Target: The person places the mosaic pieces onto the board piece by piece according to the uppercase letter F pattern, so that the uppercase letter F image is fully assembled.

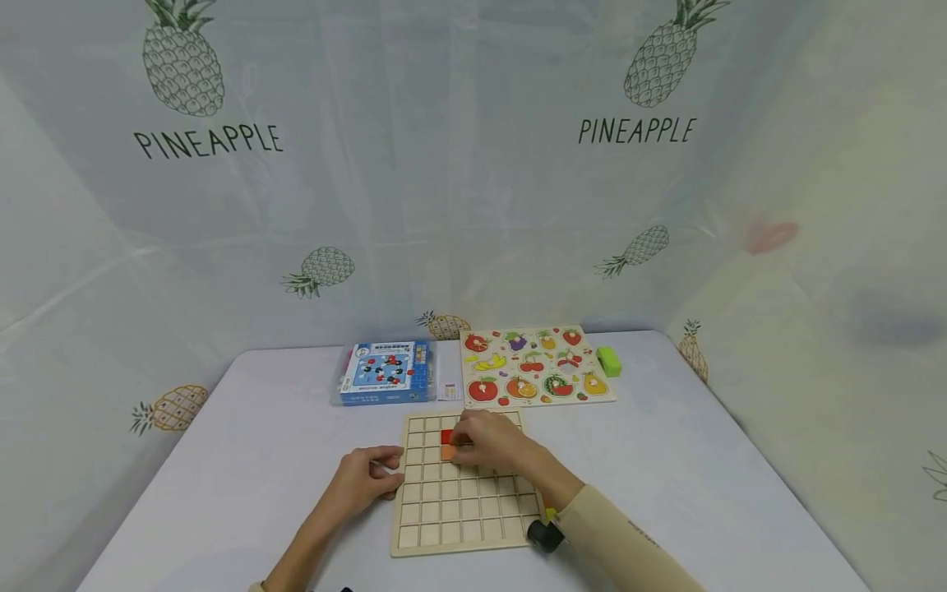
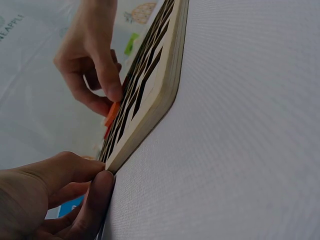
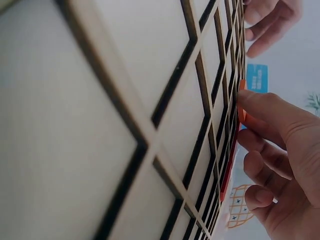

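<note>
A wooden grid board (image 1: 449,510) lies on the white table. My right hand (image 1: 488,440) is over its far part, pinching an orange square tile (image 1: 447,453) between thumb and fingers. In the right wrist view that orange tile (image 3: 242,100) stands tilted at the grid. Just beyond it a red tile (image 1: 446,437) sits in the grid, partly covered by the fingers. My left hand (image 1: 362,479) rests at the board's left edge, thumb and index fingertip apart and touching the rim. The left wrist view has its fingertips right at the board's edge (image 2: 150,122).
Behind the board lie a fruit puzzle board (image 1: 510,374) and a blue box (image 1: 385,374) with molecule pictures. A green block (image 1: 609,362) sits right of the puzzle. Yellow (image 1: 551,514) and orange pieces show beside the right forearm, mostly hidden by it. A black cylinder (image 1: 546,536) is at the right wrist.
</note>
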Motion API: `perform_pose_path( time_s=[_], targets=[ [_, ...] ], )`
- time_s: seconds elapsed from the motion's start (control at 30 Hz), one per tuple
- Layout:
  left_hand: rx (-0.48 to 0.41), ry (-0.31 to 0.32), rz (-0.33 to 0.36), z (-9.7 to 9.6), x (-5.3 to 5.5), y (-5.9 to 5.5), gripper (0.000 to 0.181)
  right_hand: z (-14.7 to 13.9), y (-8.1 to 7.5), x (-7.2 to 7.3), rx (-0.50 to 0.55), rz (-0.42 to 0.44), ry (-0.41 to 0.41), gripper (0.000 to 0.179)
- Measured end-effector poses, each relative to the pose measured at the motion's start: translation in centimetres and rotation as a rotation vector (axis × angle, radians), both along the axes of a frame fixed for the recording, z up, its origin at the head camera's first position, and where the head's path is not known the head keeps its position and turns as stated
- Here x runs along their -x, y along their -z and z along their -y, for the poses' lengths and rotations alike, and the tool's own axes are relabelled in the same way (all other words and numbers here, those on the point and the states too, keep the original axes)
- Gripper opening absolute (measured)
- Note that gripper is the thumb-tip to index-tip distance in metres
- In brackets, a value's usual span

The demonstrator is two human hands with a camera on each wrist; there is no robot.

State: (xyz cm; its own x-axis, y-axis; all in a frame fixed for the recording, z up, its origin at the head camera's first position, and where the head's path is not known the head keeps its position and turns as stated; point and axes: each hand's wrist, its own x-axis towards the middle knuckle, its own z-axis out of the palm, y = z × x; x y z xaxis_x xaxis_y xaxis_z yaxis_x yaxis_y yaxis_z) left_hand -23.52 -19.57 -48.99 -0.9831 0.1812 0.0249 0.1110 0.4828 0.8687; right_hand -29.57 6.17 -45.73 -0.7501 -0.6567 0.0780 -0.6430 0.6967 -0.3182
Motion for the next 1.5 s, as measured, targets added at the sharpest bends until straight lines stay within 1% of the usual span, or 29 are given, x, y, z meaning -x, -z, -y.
perform_pose_path(
  time_s=[0.4,0.57,0.7,0.8,0.87,1.0,1.1,1.23,1.33,1.5],
  targets=[
    [0.015,0.003,-0.015,0.0,0.1,0.2,0.045,-0.2,-0.1,-0.1,0.019,0.001,-0.001,0.022],
    [0.026,-0.006,-0.007,-0.1,0.2,0.3,0.044,-1.4,-0.3,-0.3,0.034,-0.012,0.014,0.023],
    [0.027,-0.015,0.004,-0.2,0.2,0.3,0.043,-3.6,-0.9,-0.7,0.058,0.022,0.045,0.023],
    [0.030,-0.022,0.003,-0.2,0.2,0.3,0.043,-5.7,-1.1,-1.1,0.090,0.076,0.064,0.021],
    [0.035,-0.023,-0.001,-0.2,0.2,0.2,0.043,-7.3,-1.2,-1.4,0.109,0.111,0.082,0.020],
    [0.010,-0.008,0.007,0.0,0.2,0.3,0.044,-10.2,-1.2,-2.4,0.126,0.155,0.105,0.020],
    [0.004,-0.001,0.011,0.1,0.3,0.2,0.044,-12.1,-0.9,-3.0,0.135,0.174,0.100,0.021],
    [0.027,-0.002,-0.005,0.2,0.3,0.2,0.044,-14.3,-0.3,-3.9,0.177,0.241,0.088,0.020],
    [0.032,-0.005,-0.011,0.1,0.3,0.3,0.043,-15.6,0.2,-4.5,0.206,0.269,0.083,0.020],
    [0.032,-0.010,-0.002,0.1,0.4,0.6,0.043,-17.0,1.0,-5.2,0.219,0.247,0.083,0.019]
  ],
)
